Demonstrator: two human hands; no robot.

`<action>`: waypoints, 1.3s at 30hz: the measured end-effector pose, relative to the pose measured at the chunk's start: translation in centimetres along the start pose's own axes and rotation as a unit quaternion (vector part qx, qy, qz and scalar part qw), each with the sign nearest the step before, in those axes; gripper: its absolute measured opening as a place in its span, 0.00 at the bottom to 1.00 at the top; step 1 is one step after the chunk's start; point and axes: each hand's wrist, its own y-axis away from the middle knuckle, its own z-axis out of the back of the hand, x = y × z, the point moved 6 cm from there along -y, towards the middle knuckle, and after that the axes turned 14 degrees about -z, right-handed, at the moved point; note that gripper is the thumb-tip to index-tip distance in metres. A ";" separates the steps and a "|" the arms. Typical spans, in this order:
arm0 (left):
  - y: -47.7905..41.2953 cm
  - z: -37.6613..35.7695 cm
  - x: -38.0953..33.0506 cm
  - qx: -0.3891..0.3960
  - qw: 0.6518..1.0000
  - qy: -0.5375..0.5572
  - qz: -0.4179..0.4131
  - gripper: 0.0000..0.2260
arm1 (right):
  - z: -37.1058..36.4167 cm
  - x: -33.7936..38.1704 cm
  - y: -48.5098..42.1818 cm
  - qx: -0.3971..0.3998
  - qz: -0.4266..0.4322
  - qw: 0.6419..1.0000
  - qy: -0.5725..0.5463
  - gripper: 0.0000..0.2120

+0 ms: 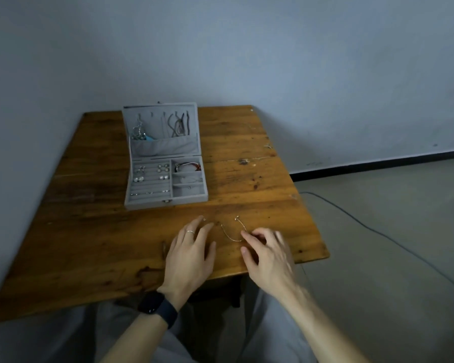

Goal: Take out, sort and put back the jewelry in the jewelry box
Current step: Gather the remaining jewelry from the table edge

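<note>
In front of the jewelry box (pixel 165 203), off its right front corner, a thin gold chain (pixel 232 240) lies on the table (pixel 89 244) in a loose U, with both ends pointing back toward the box.

The chain looks fine and light. A quick drag could kink it or knot it on itself. A sweep away from the box could push it toward the table edge, which is near on that side.

The chain sits between the hands, which are on the side farther from the box. The left hand (pixel 192 247) lies flat, its fingers straight and spread, their tips near one chain end. The right hand (pixel 268 250) is curled and blurred. Its forefinger meets the bottom of the U and its thumb is apart. I cannot tell whether it grips the chain.
</note>
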 end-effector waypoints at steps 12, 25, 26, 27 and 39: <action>0.5 -0.4 0.3 -0.003 1.000 0.002 0.008 0.21 | -0.5 -1.1 2.8 0.011 0.048 0.998 -0.029 0.27; -3.0 0.9 2.1 -0.004 0.999 0.013 0.029 0.14 | -0.1 -1.2 2.6 0.030 0.058 0.996 -0.064 0.27; -3.0 0.9 2.1 -0.004 1.000 0.014 0.025 0.13 | -0.1 -1.2 2.6 0.031 0.059 0.996 -0.066 0.26; -3.1 0.9 2.2 -0.005 1.000 0.015 0.022 0.12 | 0.0 -1.2 2.7 0.031 0.061 0.995 -0.069 0.26; -3.5 1.7 2.2 -0.017 0.999 0.026 0.014 0.09 | 0.5 -1.2 3.5 -0.001 0.129 0.982 -0.139 0.09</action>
